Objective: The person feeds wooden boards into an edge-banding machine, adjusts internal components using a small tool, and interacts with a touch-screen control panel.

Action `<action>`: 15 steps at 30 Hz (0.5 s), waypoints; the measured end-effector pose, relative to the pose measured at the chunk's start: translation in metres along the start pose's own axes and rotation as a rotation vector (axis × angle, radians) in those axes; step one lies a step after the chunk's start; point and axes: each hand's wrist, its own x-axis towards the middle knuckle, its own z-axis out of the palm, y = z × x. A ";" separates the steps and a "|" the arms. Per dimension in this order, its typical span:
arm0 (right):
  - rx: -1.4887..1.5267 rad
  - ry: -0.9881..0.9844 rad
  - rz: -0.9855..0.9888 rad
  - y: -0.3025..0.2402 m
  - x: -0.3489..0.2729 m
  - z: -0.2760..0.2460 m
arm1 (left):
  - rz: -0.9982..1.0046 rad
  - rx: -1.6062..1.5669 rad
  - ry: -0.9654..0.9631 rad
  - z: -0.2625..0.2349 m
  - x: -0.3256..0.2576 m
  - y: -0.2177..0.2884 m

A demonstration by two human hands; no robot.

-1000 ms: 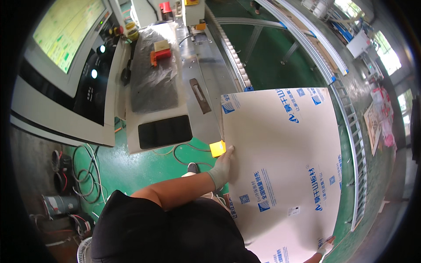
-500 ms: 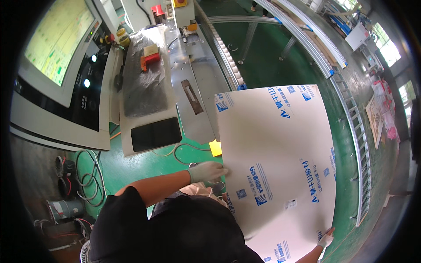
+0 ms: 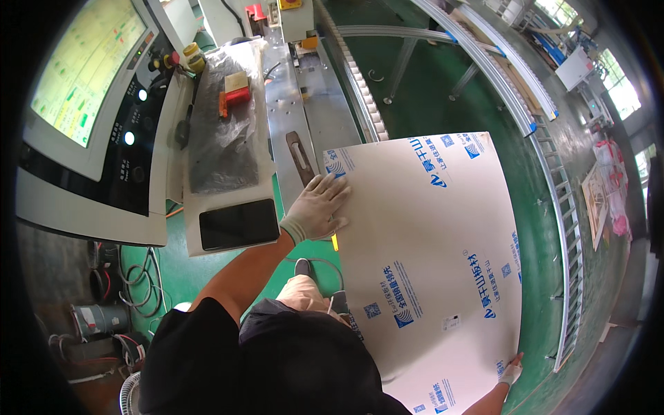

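Observation:
A large off-white board [image 3: 429,235] with blue print lies in front of me, stretching from my body toward the metal machine bed. Gloved, my left hand [image 3: 319,209] rests with spread fingers at the board's left edge, below its far left corner. My right hand [image 3: 510,372], also gloved, grips the near part of the right edge; the fingers under the board are hidden. Close beyond my left hand, a slotted dark bar [image 3: 301,158] lies on the metal machine bed [image 3: 325,104].
Left of the bed, a plastic-covered shelf holds a red-and-tan block [image 3: 236,88] and a black tablet-like device [image 3: 238,224]. A control panel with a screen [image 3: 90,76] stands at far left. Roller rails [image 3: 557,187] run along the right. A cable [image 3: 325,261] crosses the green floor.
My left hand has moved away from me along the board's left edge, and its fingers have spread. The board sits slightly farther left in view. My right hand keeps its hold.

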 end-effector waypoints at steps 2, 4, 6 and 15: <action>0.101 -0.015 0.004 -0.002 0.003 0.004 | 0.012 -0.018 -0.002 -0.002 0.002 -0.002; 0.130 0.007 0.002 -0.004 0.003 0.009 | 0.010 -0.014 0.003 -0.005 0.003 -0.003; 0.112 -0.022 -0.051 -0.009 0.003 0.016 | 0.000 -0.020 -0.004 -0.007 0.004 -0.004; 0.034 -0.146 0.097 -0.080 0.027 0.058 | -0.041 -0.104 0.002 -0.006 0.007 -0.008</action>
